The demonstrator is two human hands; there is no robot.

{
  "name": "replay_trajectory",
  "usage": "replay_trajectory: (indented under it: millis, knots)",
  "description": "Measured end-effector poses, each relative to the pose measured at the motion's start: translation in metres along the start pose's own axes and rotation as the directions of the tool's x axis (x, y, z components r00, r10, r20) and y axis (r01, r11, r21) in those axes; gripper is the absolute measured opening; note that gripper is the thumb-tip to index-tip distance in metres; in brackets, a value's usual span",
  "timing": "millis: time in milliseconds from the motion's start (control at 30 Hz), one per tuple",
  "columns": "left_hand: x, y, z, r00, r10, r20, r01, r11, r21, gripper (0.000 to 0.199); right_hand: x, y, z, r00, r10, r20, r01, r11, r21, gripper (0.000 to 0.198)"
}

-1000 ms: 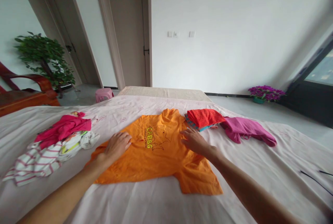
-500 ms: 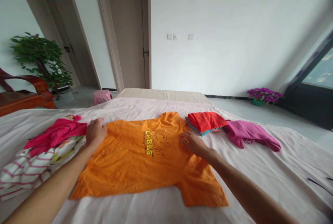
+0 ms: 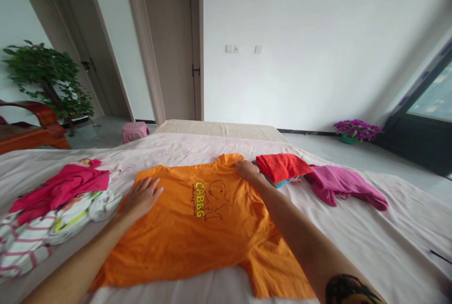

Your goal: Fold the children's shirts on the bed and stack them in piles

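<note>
An orange T-shirt [image 3: 176,247] with yellow letters and a drawn fish-like figure lies spread out sideways. My left hand [image 3: 143,196] rests flat on its left end, fingers spread. My right hand [image 3: 248,171] is at the far shoulder of the T-shirt, beside the sleeve, its fingers curled down onto the cloth; the fingertips are partly hidden. Just right of that hand sits a folded red garment [image 3: 282,166] on top of blue cloth [image 3: 282,183].
All this lies on a pale bedsheet [image 3: 353,247]. To the left is a heap with a crimson garment [image 3: 67,188] and a striped white garment [image 3: 28,247]. A pink-purple garment [image 3: 344,184] lies at the right. A pink stool [image 3: 136,130] stands beyond the bed.
My left hand has moved from the T-shirt's left edge onto its cloth and flattened. My right hand has moved away from me, from the neck area to the far shoulder.
</note>
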State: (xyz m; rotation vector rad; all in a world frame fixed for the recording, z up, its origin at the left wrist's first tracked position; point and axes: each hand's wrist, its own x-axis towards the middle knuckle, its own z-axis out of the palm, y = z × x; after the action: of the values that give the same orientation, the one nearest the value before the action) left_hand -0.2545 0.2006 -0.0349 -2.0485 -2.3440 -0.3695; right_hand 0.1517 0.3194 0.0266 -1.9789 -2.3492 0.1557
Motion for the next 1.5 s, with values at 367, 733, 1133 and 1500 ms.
replay_trajectory:
  millis: [367, 733, 1133, 1500]
  knots:
    - [0.068, -0.023, -0.031, 0.954, -0.299, 0.02, 0.3, 0.954, -0.013, 0.046, 0.047, -0.024, 0.0, 0.993, -0.031, -0.112, 0.033, 0.999, 0.013, 0.042]
    - [0.07, -0.028, -0.024, 0.892, -0.445, -0.08, 0.439, 0.895, -0.081, 0.042, 0.087, -0.022, -0.003, 0.971, 0.148, -0.185, -0.115, 0.978, 0.177, 0.039]
    - [0.016, 0.04, 0.01, 0.968, 0.228, -0.103, -0.231, 0.973, -0.014, 0.055, 0.004, -0.044, 0.05, 0.972, -0.225, -0.062, 0.227, 0.973, 0.035, 0.065]
    - [-0.023, 0.035, -0.007, 0.997, -0.068, 0.02, 0.063, 0.976, 0.209, 0.06, -0.069, -0.06, 0.039, 0.993, -0.091, -0.077, 0.094, 0.995, 0.032, 0.073]
